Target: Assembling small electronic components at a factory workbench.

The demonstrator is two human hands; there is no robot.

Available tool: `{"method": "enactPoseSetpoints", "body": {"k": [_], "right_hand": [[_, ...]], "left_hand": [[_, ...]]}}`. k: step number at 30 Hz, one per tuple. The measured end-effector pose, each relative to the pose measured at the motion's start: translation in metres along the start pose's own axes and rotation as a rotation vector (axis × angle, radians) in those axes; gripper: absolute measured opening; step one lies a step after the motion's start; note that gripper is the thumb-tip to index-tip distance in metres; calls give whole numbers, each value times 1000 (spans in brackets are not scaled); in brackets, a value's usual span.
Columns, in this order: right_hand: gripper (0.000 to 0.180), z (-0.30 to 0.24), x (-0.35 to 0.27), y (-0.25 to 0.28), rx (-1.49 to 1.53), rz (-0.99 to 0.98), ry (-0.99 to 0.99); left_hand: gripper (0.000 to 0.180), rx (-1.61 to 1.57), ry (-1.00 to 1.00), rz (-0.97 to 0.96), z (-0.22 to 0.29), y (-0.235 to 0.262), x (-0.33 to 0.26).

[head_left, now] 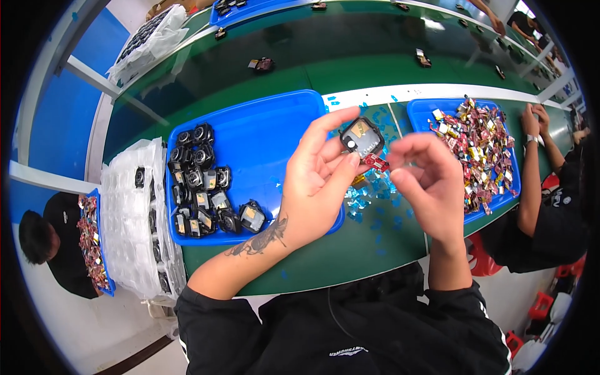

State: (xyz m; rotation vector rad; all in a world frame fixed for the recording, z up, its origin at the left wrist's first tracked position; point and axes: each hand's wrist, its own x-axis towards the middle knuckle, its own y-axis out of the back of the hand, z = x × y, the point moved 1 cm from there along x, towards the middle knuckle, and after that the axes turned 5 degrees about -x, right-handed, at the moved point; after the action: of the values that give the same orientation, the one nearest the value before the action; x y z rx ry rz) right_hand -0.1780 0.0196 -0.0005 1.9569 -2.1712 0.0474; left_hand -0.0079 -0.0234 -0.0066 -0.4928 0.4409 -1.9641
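My left hand is raised over the green table, its thumb and fingers closed on a black square device housing. A small red circuit board sits at the housing's lower edge, beside my left thumb. Just right of it, my right hand is curled with thumb and fingertips close together and slightly blurred; what they hold, if anything, I cannot make out. Below and behind the hands, small blue film pieces lie scattered on the table.
A blue tray at the left holds several black housings. Another blue tray at the right is heaped with red circuit boards. Clear plastic trays are stacked at far left. Beyond runs a green conveyor. Co-workers sit on both sides.
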Motion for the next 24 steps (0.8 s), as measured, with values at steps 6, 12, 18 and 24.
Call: {"method": "enactPoseSetpoints", "body": {"k": [6,12,18,24], "right_hand": [[14,4,-1,2,52,-14,23],[11,3,2,7,112,-100,-45],[10,12,-1,9,178,-155,-93],[20,7,-4,-6,-96,33,43]], "left_hand": [[30,907,-158,-210,15,7,1],[24,1031,-529,-239,10,10,5],[15,425,289,-93,3,11,2],[21,350,275,-71,1,5,0]]}}
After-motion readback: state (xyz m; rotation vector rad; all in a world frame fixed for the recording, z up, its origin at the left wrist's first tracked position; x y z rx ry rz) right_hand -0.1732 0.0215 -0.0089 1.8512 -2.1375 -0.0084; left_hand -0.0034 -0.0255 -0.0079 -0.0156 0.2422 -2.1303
